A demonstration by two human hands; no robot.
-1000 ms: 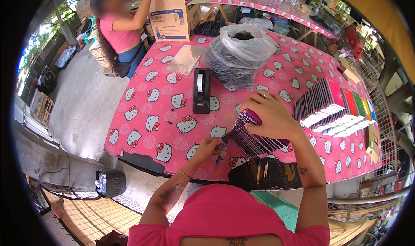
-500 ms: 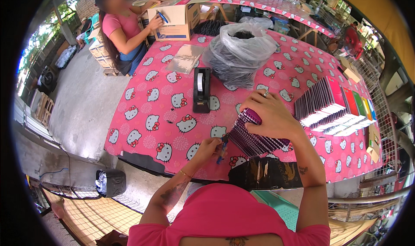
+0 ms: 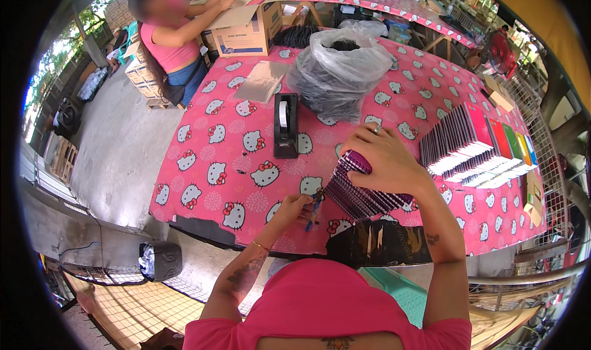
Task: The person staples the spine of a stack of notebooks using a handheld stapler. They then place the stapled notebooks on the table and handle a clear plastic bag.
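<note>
My right hand (image 3: pixel 383 159) is closed over a stack of spiral-bound notebooks (image 3: pixel 363 193) with purple covers, held tilted on the table. Dark coils line the notebooks' near left side. My left hand (image 3: pixel 294 211) grips blue-handled pliers (image 3: pixel 315 210), their dark jaws at the left end of the coils. What the jaw tips touch is too small to make out. Beyond my hands stands a black tape dispenser (image 3: pixel 286 131) with a white roll.
A plastic bag of black coils (image 3: pixel 341 79) sits farther back. Stacked notebooks (image 3: pixel 458 144) in several colours stand at the right. A co-worker (image 3: pixel 172 48) stands at a cardboard box (image 3: pixel 249 33), far left. Brown card sheets (image 3: pixel 261 82) lie on the pink-covered table (image 3: pixel 209 147).
The co-worker's hands have risen from the box's front flap to above its top. My hands keep their hold on the pliers and notebooks, with the pliers' handles turned slightly.
</note>
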